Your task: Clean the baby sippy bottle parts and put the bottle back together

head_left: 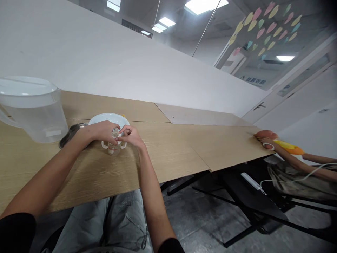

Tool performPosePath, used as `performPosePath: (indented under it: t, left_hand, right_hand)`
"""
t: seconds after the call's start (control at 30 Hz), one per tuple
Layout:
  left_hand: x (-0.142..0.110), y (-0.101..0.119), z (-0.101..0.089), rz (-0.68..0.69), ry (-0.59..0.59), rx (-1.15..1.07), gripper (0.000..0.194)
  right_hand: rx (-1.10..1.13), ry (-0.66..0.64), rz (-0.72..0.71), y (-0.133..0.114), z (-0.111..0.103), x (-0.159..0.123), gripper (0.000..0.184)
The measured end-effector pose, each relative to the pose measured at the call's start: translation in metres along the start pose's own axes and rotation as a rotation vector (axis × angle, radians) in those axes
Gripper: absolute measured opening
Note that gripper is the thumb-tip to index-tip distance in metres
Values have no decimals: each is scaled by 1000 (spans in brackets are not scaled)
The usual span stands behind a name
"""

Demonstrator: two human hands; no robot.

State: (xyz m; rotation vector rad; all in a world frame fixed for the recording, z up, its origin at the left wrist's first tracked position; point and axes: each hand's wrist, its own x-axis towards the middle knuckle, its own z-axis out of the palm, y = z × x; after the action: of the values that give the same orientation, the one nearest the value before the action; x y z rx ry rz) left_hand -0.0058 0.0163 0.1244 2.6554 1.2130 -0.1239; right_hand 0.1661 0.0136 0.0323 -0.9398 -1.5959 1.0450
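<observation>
A clear baby bottle [114,149] with white side handles and red print stands upright on the wooden table before me. Its pale teat [115,132] points up between my hands. My left hand [104,131] curls around the collar from the left, its fingers closed on the bottle's top. From the right, my right hand [131,136] pinches the same collar with thumb and fingers. Just behind the bottle is a white plate [109,116], partly covered by my left hand. Under my left forearm lies a metal tray [68,135], mostly hidden.
A large translucent lidded pitcher [39,114] stands at the left of the wooden table [168,151]. A white wall rises behind it. At the far right a person leans an arm [285,154] on the table. A white power strip [252,182] lies on a black folding chair [244,200].
</observation>
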Motion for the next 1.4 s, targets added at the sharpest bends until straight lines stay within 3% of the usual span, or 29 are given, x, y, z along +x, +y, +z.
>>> performPosePath:
  t: [0.5,0.83,0.97,1.2,1.4]
  left_hand:
    - [4,-3,4,-44,46,-13,93]
    - [4,-4,4,-42,56,-15,75]
    - [4,-7,3,-5,65,-41,67]
    - [0,-7,-1,10,32,-39,62]
    - [-2,-9,-1,47,-29,-61,61]
  right_hand:
    - [-22,70,-22,1,0,0,47]
    - [39,101,-48,7,-1,2,43]
    - [127,165,-13,12,-1,5,47]
    - [287,430,-57,21,-5,11,54]
    - [319,496,-53,21,-5,12,52]
